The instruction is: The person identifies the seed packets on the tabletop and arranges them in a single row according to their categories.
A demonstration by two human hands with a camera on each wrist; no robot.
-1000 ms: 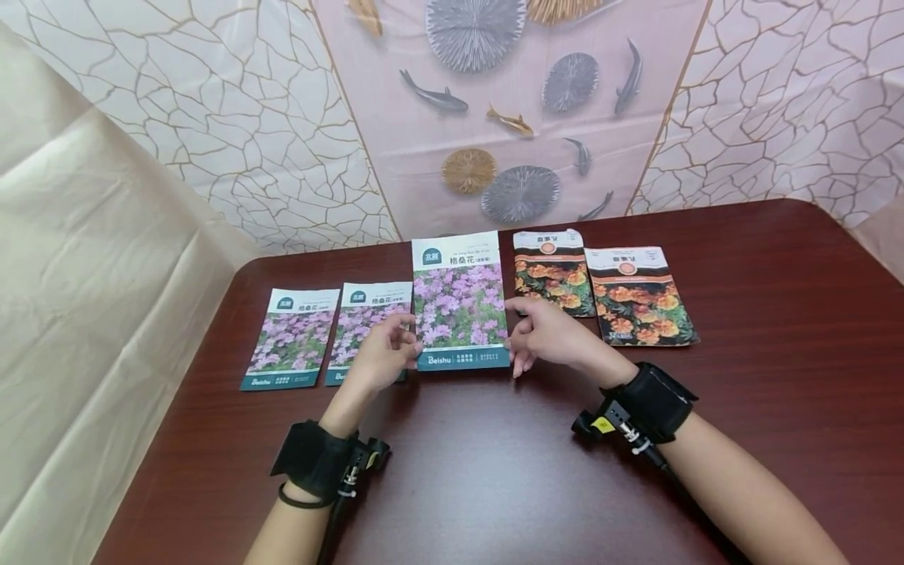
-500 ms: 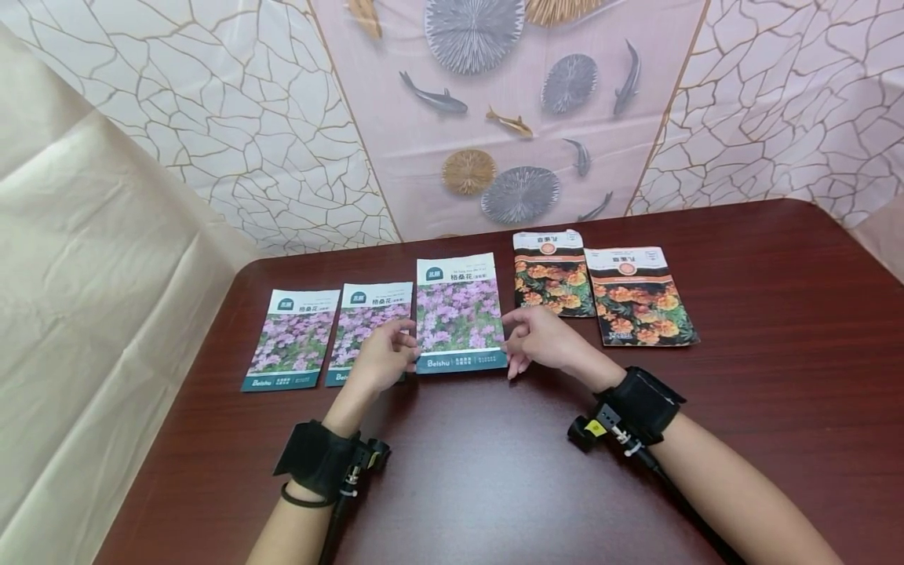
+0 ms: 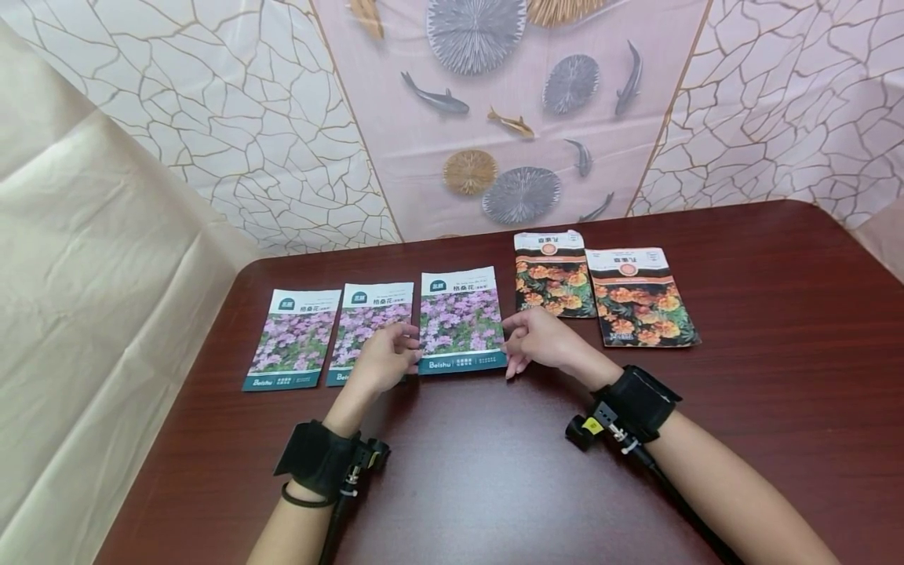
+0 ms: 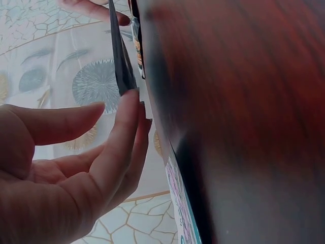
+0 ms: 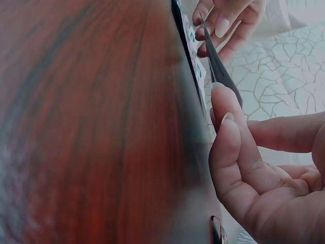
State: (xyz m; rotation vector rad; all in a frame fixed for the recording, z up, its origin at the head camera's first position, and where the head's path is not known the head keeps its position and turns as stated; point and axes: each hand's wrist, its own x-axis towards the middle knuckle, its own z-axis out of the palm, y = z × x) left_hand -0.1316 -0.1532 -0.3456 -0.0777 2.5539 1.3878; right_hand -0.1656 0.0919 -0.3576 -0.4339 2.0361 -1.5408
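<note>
A cosmos seed packet (image 3: 461, 318) with purple flowers and a teal lower band lies between the two hands, tilted at a low angle over the table. At its left edge is my left hand (image 3: 384, 357); fingertips (image 4: 130, 96) touch the packet, while the thumb stands apart from it in the left wrist view. My right hand (image 3: 547, 339) holds the opposite edge, with bent fingers against the packet (image 5: 219, 71) in the right wrist view; the thumb tip is partly hidden. A second cosmos packet (image 3: 377, 304) lies beside the left hand, partly covered by it.
A third cosmos packet (image 3: 291, 341) lies farther left on the dark wooden table (image 3: 480, 471). Two marigold seed packets, one upper (image 3: 554, 275) and one farther right (image 3: 641, 302), lie close together to the right. A patterned cloth (image 3: 523, 149) hangs behind the table.
The middle packet's top edge has come down toward the table, so the packet looks shorter and flatter. The right hand has shifted slightly left; the left hand has barely moved.
</note>
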